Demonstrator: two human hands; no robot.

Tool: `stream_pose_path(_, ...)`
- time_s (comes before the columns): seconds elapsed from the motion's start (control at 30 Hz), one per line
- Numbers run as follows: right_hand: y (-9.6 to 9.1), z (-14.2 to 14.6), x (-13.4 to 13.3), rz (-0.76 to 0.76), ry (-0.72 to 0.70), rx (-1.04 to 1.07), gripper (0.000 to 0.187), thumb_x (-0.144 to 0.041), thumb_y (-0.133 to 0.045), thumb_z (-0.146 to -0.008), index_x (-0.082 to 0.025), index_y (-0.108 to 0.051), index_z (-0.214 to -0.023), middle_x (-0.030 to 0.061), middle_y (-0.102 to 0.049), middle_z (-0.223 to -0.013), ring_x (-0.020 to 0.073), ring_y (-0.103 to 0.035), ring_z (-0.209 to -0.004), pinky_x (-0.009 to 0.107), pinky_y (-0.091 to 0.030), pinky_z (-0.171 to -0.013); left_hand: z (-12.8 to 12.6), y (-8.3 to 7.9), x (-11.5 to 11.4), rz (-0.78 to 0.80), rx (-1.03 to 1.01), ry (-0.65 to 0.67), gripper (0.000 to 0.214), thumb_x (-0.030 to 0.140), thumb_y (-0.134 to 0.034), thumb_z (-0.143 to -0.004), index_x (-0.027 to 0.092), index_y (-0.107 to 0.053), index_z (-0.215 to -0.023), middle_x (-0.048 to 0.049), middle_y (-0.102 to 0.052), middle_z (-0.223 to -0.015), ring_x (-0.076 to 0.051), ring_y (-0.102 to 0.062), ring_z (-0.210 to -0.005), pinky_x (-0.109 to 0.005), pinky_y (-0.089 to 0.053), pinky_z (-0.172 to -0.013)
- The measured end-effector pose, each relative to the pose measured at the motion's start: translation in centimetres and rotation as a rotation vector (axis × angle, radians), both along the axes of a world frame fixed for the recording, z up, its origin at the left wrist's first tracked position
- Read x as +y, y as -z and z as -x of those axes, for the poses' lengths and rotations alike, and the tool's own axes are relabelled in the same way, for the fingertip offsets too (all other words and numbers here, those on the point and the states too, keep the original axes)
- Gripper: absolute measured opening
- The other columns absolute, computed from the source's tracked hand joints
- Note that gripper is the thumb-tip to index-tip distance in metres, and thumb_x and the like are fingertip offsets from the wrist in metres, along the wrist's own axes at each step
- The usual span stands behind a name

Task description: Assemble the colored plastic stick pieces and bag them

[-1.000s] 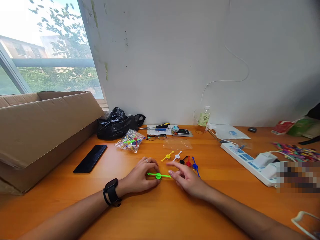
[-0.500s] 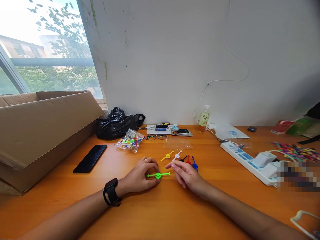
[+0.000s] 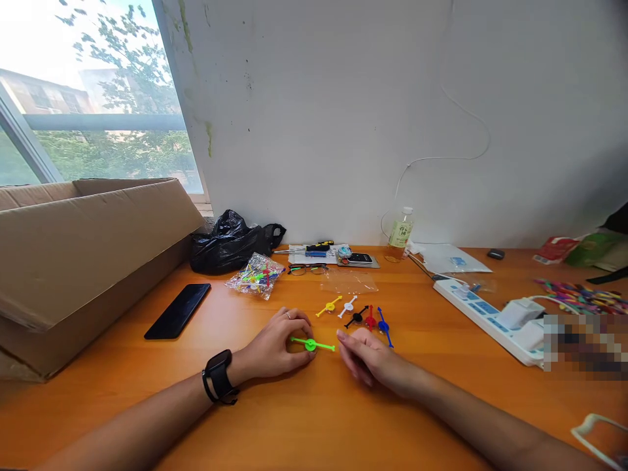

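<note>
Green spinner has turned to the opposite slant.

The wooden table bears coloured spinners and a phone.

Head camera: worn on the head, looking forward and slightly down
Desk: seen from its near side, spanning the lower half
Hands: close, just below centre
Wall: faced nearly square-on, beyond the desk
Window: cut off, upper left

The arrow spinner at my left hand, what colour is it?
The arrow spinner at your left hand is bright green, seen in the head view.
</note>
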State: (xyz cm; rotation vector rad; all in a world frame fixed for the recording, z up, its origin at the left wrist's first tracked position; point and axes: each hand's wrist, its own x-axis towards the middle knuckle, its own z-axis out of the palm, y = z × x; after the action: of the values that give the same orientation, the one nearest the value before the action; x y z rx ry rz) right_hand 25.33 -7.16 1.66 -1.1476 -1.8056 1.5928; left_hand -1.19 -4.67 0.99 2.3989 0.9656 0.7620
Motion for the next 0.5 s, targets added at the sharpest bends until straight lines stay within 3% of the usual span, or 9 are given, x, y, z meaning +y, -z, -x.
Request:
stream_pose_path(0.13, -0.1, 0.3, 0.6, -0.075, 0.093, 0.033, 0.073, -0.08, -0.048, -0.097, -0.013, -0.077, -0.095, -0.0079, -0.041, -0.04, 0.0105, -0.03, -0.037, 0.027, -0.023, -0.048, 0.2, -0.3, -0.2, -0.01, 0.024, 0.025, 0.046, 0.046, -0.091, -0.078, 0.026, -0.071, -0.115, -0.0068, -0.069, -0.122, -0.029, -0.063, -0.113, -0.042, -0.052, -0.1)
stream_pose_path(0.2, -0.2, 0.3, 0.8, -0.07, 0.129, 0.044, 0.072, -0.076, -0.05, -0.097, -0.011, -0.075, -0.115, -0.009, -0.044, -0.042, 0.0113, -0.033, -0.039, 0.027, -0.024, -0.049, 0.4, -0.5, -0.2, -0.007, 0.033, 0.027, 0.067, 0.054, -0.094, -0.072, 0.027, -0.066, -0.127, -0.0081, -0.068, -0.127, -0.032, -0.062, -0.117, -0.044, -0.052, -0.102)
stream_pose_path(0.3, -0.2, 0.3, 0.9, -0.063, 0.184, 0.019, 0.072, -0.071, -0.052, -0.098, -0.01, -0.068, -0.132, -0.0092, -0.047, -0.045, 0.0128, -0.039, -0.042, 0.026, -0.027, -0.051, 0.8, -0.9, -0.1, -0.014, -0.004, 0.006, 0.083, 0.055, -0.092, -0.075, 0.028, -0.055, -0.144, -0.011, -0.062, -0.14, -0.034, -0.059, -0.127, -0.047, -0.049, -0.11)
stream_pose_path(0.37, -0.1, 0.4, 0.9, -0.048, 0.229, -0.03, 0.072, -0.069, -0.053, -0.099, -0.009, -0.066, -0.135, -0.009, -0.048, -0.045, 0.0135, -0.041, -0.043, 0.026, -0.028, -0.052, 1.3, -1.1, 0.2, -0.03, -0.071, -0.033, 0.077, 0.05, -0.084, -0.084, 0.028, -0.05, -0.148, -0.0119, -0.058, -0.147, -0.034, -0.055, -0.134, -0.049, -0.045, -0.116)
stream_pose_path(0.43, -0.3, 0.4, 0.6, -0.017, 0.266, -0.083, 0.07, -0.068, -0.053, -0.1, -0.008, -0.067, -0.134, -0.0096, -0.046, -0.043, 0.0136, -0.041, -0.043, 0.026, -0.028, -0.052, 1.7, -1.1, 0.6, -0.051, -0.157, -0.091, 0.057, 0.039, -0.069, -0.094, 0.027, -0.05, -0.146, -0.0116, -0.057, -0.149, -0.033, -0.051, -0.139, -0.05, -0.041, -0.12)
stream_pose_path(0.5, -0.6, 0.3, 0.2, 0.026, 0.235, -0.098, 0.067, -0.068, -0.053, -0.1, -0.009, -0.07, -0.129, -0.0102, -0.043, -0.042, 0.0124, -0.037, -0.042, 0.026, -0.027, -0.051, 2.0, -0.8, 1.0, -0.068, -0.233, -0.16, 0.044, 0.027, -0.054, -0.095, 0.026, -0.054, -0.14, -0.0107, -0.059, -0.145, -0.031, -0.051, -0.138, -0.051, -0.039, -0.12)
